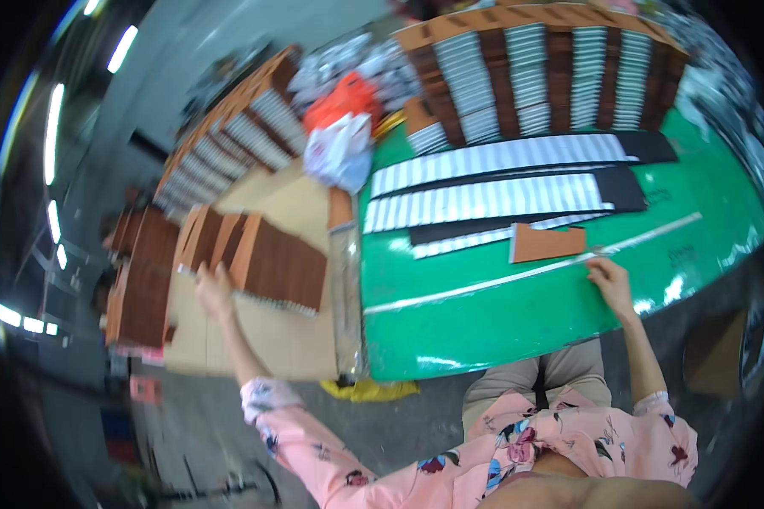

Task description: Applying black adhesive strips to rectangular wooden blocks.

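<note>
My left hand (215, 293) reaches to the near edge of a stack of brown flat pieces (282, 267) on the cardboard at left. Its fingers look apart and touch or almost touch the stack's left part. My right hand (611, 286) is over the green table with its fingers curled together at the long white strip (484, 282); something small shows at the fingertips, too blurred to name. Just left of those fingertips lies a single orange-brown piece (549, 243), narrower at its right part. Behind it lie long black bands covered with white-striped pieces (492, 199).
Tall stacks of brown and pale pieces (535, 76) line the green table's (450, 339) far edge. More stacks stand at left (144, 284) and behind the cardboard (255, 331). Red and white plastic bags (339, 148) sit between. A clear-wrapped strip (346, 297) runs along the join.
</note>
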